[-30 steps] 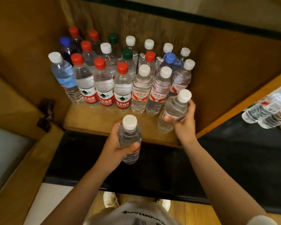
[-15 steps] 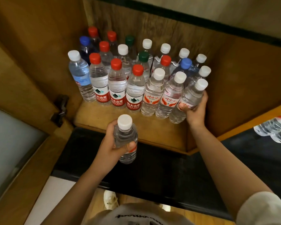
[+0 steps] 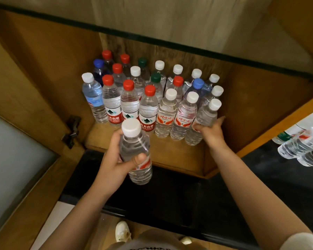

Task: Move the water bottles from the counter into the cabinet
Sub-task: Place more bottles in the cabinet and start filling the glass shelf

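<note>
The open wooden cabinet (image 3: 179,159) holds several upright water bottles with red, white, blue and green caps, packed in rows at the back. My right hand (image 3: 210,131) grips a white-capped bottle (image 3: 205,118) standing at the right end of the front row. My left hand (image 3: 114,159) holds another white-capped bottle (image 3: 135,152) upright, in the air just in front of the cabinet's shelf edge. More bottles (image 3: 304,147) lie on the black counter (image 3: 271,177) at the right edge.
The cabinet door (image 3: 20,159) with a frosted pane and black hinge (image 3: 71,130) stands open on the left. The cabinet's right wall (image 3: 260,109) is close beside my right hand. Bare shelf wood lies in front of the bottle row. A white shoe (image 3: 122,231) shows below.
My right hand pushed its bottle back into the front row at the right end. My left hand lifted its bottle slightly toward the shelf. The view shifted left.
</note>
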Available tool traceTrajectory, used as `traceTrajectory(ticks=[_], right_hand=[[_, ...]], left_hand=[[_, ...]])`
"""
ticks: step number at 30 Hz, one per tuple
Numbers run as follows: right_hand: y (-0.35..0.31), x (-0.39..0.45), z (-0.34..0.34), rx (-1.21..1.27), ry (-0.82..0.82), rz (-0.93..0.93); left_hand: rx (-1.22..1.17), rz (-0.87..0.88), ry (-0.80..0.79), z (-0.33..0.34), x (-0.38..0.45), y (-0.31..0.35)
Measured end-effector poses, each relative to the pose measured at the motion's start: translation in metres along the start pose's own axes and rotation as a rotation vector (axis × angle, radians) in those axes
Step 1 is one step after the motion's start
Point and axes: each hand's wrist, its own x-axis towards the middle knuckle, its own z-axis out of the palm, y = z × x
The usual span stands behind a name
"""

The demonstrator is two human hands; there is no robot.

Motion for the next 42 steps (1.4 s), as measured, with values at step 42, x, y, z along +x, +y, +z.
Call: traceTrajectory(ticks=[42], right_hand=[[-0.247, -0.098, 0.042, -0.953, -0.327, -1.124]], left_hand=[[0.456, 0.531, 0.478, -0.111, 0.293, 0.291]])
